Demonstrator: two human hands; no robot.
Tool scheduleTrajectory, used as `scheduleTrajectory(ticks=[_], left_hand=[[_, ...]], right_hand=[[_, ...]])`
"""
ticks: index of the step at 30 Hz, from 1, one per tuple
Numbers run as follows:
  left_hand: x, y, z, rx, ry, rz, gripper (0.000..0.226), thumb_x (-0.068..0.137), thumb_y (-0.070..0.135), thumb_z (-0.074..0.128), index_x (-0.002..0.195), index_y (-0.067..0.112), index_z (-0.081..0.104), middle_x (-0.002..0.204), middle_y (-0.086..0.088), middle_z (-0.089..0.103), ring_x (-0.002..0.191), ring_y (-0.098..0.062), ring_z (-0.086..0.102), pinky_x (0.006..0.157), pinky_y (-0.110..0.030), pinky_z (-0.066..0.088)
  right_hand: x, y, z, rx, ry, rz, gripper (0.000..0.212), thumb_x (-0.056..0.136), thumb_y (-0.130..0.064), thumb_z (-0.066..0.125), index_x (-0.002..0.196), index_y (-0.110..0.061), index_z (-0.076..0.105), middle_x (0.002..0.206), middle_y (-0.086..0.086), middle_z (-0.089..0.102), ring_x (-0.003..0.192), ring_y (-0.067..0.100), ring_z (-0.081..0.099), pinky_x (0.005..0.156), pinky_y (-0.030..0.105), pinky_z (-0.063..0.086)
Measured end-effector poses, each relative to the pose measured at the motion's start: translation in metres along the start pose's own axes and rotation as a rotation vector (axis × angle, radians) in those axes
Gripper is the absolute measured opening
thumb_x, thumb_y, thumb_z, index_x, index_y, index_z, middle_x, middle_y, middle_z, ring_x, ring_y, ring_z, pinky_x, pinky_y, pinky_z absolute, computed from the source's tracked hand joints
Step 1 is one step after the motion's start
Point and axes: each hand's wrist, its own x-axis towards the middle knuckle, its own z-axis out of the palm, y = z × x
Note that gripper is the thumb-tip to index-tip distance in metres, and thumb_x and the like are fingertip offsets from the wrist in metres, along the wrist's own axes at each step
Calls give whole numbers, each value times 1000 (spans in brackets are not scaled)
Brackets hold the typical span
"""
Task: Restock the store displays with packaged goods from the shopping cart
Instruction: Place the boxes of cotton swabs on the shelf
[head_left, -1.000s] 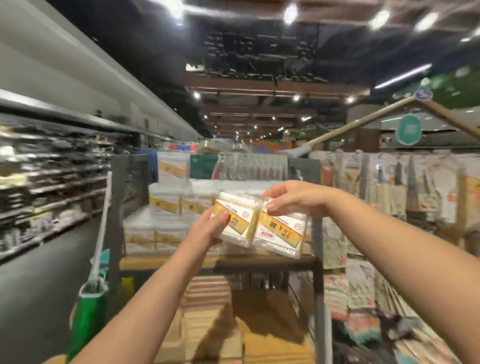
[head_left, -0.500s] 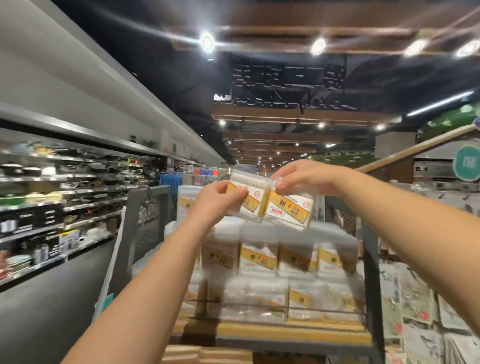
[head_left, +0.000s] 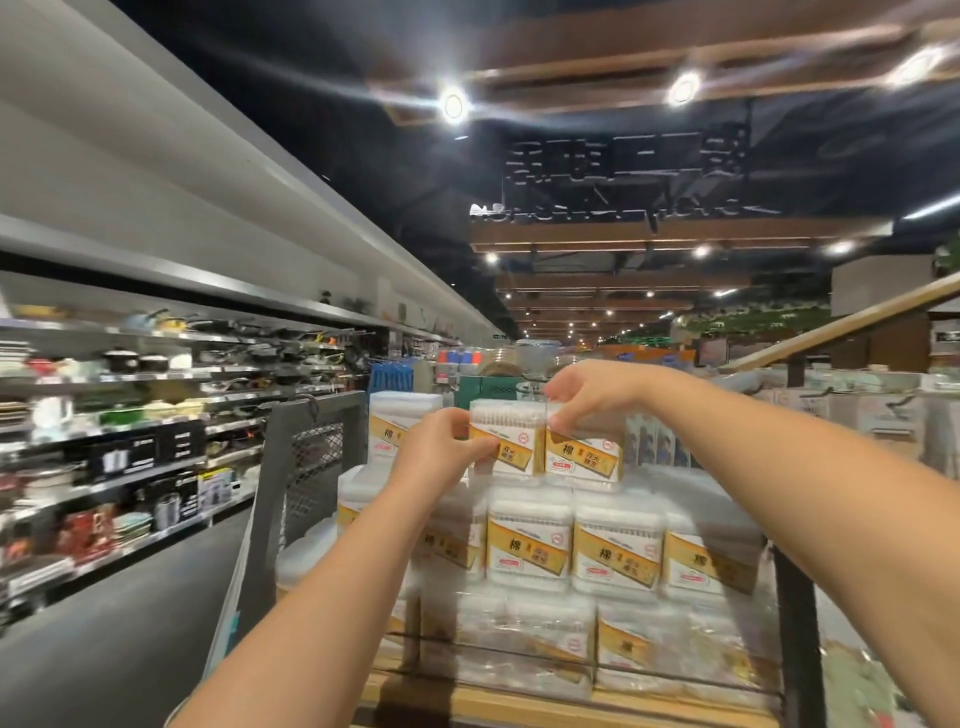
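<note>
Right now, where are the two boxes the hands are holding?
In the head view, centre: the two boxes sit atop the stacked boxes, left hand and right hand gripping them.

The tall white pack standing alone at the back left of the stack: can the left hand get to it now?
Probably not yet: the left hand grips a cotton swab box. The tall white pack stands close behind it, unblocked.

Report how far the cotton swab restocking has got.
Done: the display shelf already carries several tiers of swab boxes. In hand: the left hand and right hand each grip one of two boxes at the top tier. Left: letting go. The cart is out of view, so remaining stock is unknown.
</note>
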Motion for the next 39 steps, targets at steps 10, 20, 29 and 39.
scheduleTrajectory(ticks=[10, 20, 29, 39], left_hand=[[0, -30, -32, -72, 359, -158, 113, 72, 60, 77, 157, 27, 10, 165, -4, -2, 152, -28, -3, 119, -57, 12], [27, -37, -45, -325, 77, -304, 108, 82, 62, 66, 158, 22, 0, 163, -8, 18, 146, -34, 26, 114, -51, 28], [46, -47, -45, -262, 96, -318, 92, 87, 60, 61, 156, 22, 15, 158, -8, 30, 139, -32, 37, 109, -50, 38], [47, -52, -44, -210, 53, -353, 74, 97, 53, 49, 153, 15, 19, 149, -10, 42, 130, -31, 44, 94, -39, 38]], right_hand=[[21, -28, 14, -161, -168, 94, 111, 74, -76, 58, 158, -18, 14, 165, 0, 14, 150, 26, 19, 121, 50, 20], [28, -21, 15, -282, 33, 24, 68, 86, -61, 62, 135, -14, 52, 130, 2, 59, 107, 18, 56, 91, 31, 46], [42, -10, 12, -263, 31, 73, 70, 85, -62, 63, 136, -17, 50, 133, 1, 56, 115, 21, 55, 99, 37, 47], [63, -41, 32, -255, -1, 56, 79, 83, -63, 64, 144, -18, 41, 143, 2, 50, 123, 23, 52, 103, 41, 45]])
